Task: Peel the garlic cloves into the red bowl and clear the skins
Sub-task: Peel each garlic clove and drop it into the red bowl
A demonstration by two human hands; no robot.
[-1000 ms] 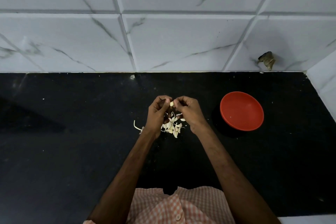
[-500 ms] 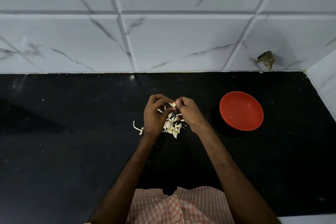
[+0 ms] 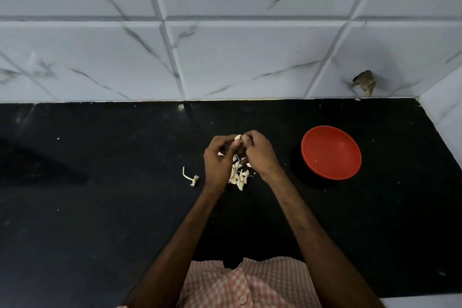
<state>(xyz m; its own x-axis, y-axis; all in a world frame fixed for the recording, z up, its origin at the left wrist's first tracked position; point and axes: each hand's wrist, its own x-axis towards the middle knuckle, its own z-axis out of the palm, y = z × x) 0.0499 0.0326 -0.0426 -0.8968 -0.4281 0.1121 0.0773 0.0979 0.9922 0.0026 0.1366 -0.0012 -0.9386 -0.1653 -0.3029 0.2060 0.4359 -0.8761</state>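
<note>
Now | garlic clove (image 3: 238, 137): small, pale, pinched by left hand (image 3: 217, 165) and right hand (image 3: 260, 155) | garlic heap (image 3: 238, 176): whitish, beneath

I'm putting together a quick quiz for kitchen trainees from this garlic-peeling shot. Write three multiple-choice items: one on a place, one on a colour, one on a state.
1. Where is the red bowl?
A. right of both hands
B. left of both hands
C. under the hands

2. What colour is the counter?
A. white
B. black
C. red

3. How is the garlic clove placed?
A. lying in the bowl
B. lying alone on the counter
C. pinched between the left hand and right hand

Answers:
1 A, it stands on the counter beyond the right hand.
2 B, the worktop is black.
3 C, fingertips of both hands grip it.
</note>
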